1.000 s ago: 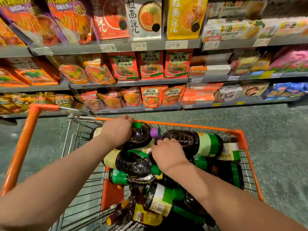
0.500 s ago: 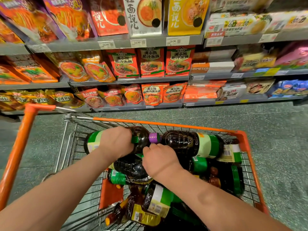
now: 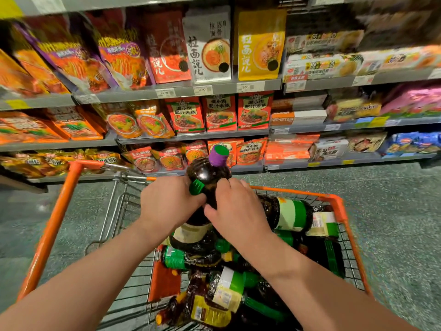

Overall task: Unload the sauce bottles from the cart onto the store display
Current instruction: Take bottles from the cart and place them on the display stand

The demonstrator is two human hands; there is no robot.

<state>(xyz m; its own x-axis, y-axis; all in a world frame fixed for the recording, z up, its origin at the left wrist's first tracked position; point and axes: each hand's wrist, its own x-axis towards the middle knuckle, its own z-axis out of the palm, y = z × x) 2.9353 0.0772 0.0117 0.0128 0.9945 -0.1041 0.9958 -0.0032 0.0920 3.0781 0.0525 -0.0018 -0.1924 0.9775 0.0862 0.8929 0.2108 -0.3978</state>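
Note:
A large dark sauce bottle (image 3: 207,173) with a purple cap and green handle stands tilted upright above the orange wire cart (image 3: 338,206). My left hand (image 3: 168,201) grips its left side by the handle. My right hand (image 3: 235,209) grips its right side. Several more dark sauce bottles (image 3: 286,213) with green and white labels lie piled in the cart's basket below my hands. The lower part of the held bottle is hidden behind my hands.
Grey store shelves (image 3: 191,91) packed with noodle and snack packets run across the back, beyond the cart. Grey speckled floor (image 3: 393,211) lies to the right and left of the cart. The cart's orange handle bar (image 3: 59,211) rises at the left.
The bottle lay flat on the pile under my hands; both hands have since lifted it and turned it cap-up. The camera tilted up toward the shelves.

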